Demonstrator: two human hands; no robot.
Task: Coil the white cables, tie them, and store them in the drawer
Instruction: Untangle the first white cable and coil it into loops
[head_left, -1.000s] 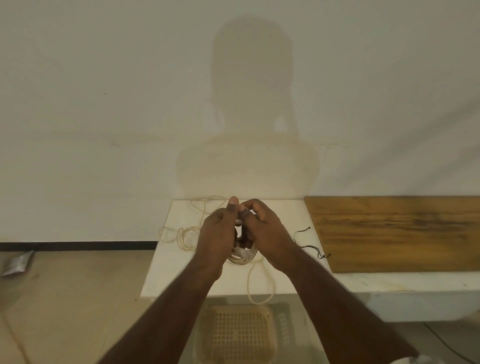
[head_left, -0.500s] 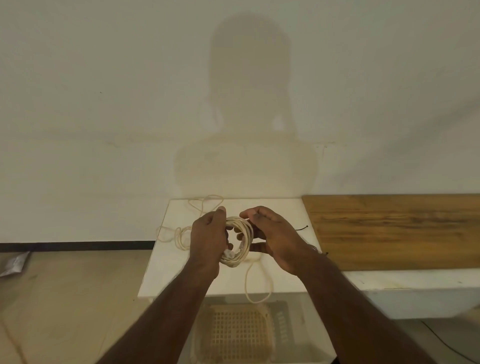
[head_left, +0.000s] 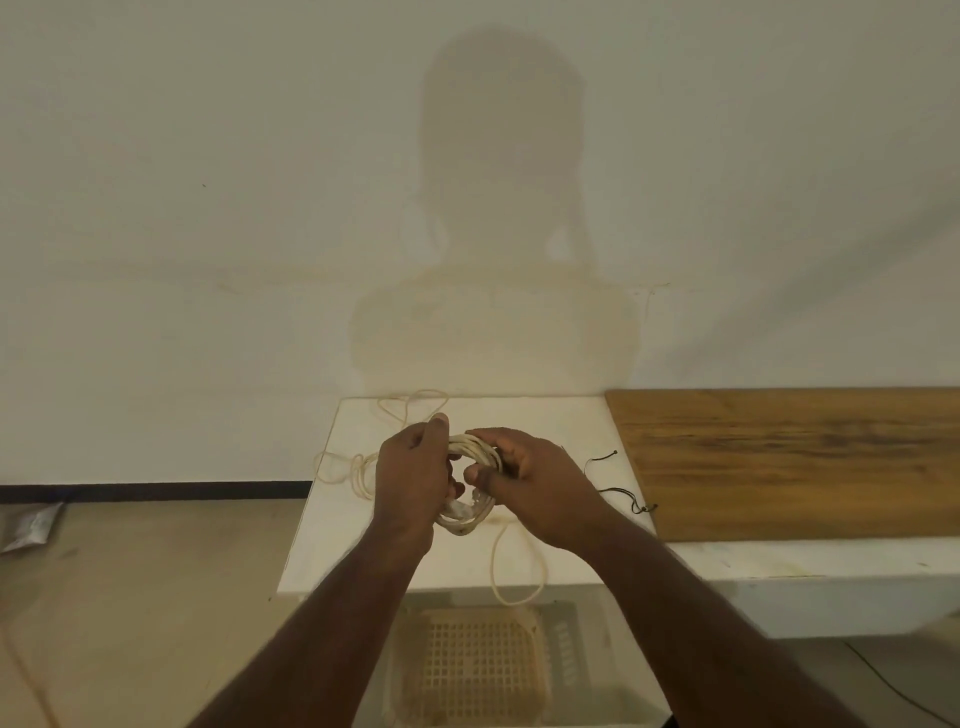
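Note:
A coil of white cable (head_left: 475, 452) hangs between both hands above the white table (head_left: 332, 545). My left hand (head_left: 413, 475) grips the coil's left side. My right hand (head_left: 530, 480) grips its right side, thumb curled under the loops. A loose tail of the cable (head_left: 514, 566) drops from the coil and loops over the table's front edge. More uncoiled white cable (head_left: 358, 467) lies on the table to the left and behind my hands. Below the table front an open drawer (head_left: 566, 654) shows a plastic lattice basket (head_left: 483, 670) inside.
Thin black ties (head_left: 621, 493) lie on the table right of my hands. A wooden board (head_left: 800, 462) covers a lower white bench at the right. A wall stands close behind the table. A grey packet (head_left: 31, 525) lies on the floor at far left.
My hands have drawn apart from a tight clasp, so the coil now shows as an open ring between them. The tail still hangs over the front edge.

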